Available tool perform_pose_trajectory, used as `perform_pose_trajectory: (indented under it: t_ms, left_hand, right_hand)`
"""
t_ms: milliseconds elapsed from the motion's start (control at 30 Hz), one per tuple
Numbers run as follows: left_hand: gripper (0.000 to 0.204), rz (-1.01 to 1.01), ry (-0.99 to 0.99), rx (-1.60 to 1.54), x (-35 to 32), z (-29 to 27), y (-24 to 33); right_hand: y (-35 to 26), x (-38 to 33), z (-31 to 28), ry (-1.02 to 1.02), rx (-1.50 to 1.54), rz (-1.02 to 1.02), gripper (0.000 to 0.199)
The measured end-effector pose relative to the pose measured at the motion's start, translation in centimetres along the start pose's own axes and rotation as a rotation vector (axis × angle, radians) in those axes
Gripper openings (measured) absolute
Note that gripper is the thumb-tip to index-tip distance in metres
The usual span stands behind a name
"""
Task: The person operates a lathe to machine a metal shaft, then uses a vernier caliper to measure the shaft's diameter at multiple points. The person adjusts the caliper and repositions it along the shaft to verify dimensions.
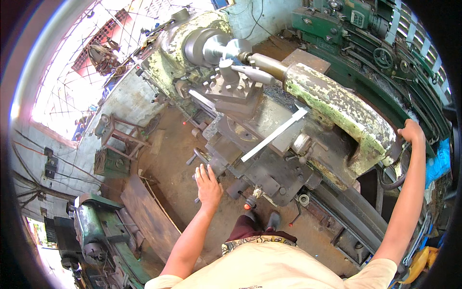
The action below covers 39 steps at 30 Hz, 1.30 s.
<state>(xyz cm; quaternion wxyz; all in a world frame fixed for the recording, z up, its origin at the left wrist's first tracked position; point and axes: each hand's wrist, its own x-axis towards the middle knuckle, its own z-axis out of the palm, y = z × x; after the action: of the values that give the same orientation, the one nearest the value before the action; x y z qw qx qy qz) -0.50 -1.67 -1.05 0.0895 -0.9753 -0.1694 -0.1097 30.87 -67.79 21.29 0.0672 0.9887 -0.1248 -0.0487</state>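
A large metal lathe stands before me, with a shiny round workpiece between its chuck and the tailstock. My right hand is closed at the tailstock's far right end, on the upper rim of its handwheel; its fingertips are partly hidden. My left hand lies with fingers stretched out beside the carriage's small handwheel; whether it touches the wheel I cannot tell. A tool post with a long handle sits near the workpiece. Across the carriage lies a silvery caliper.
A second green lathe stands at the back right. Another green machine is at the lower left, near a brown board. Levers with red knobs stick out by my legs. A metal stand is by the wall.
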Motion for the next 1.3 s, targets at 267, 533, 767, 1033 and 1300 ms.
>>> perform_pose_trajectory:
  t_ms: [267,533,767,1033,1300]
  left_hand:
    - [0.106,-0.039,-0.259,-0.181,2.5,-1.9,-2.2]
    - [0.130,-0.001,-0.827,-0.494,10.4,-2.6,-7.9]
    - [0.122,-0.023,-0.794,-0.482,10.1,-2.1,-7.5]
    - [0.115,-0.108,-0.652,-0.331,8.3,-3.0,-5.9]
    - [0.111,-0.107,-0.497,-0.202,6.8,-3.5,-4.3]
  right_hand:
    - [-0.4,-0.2,-0.4,-0.007,-0.060,-0.028,0.052]
    - [-0.4,-0.1,-0.3,0.001,-0.024,-0.028,0.052]
    - [0.2,0.8,0.1,-0.009,-0.017,-0.033,0.054]
    - [0.2,1.1,0.1,-0.023,-0.016,-0.057,0.053]
    - [-0.5,-0.2,-0.8,0.001,0.000,-0.020,0.053]
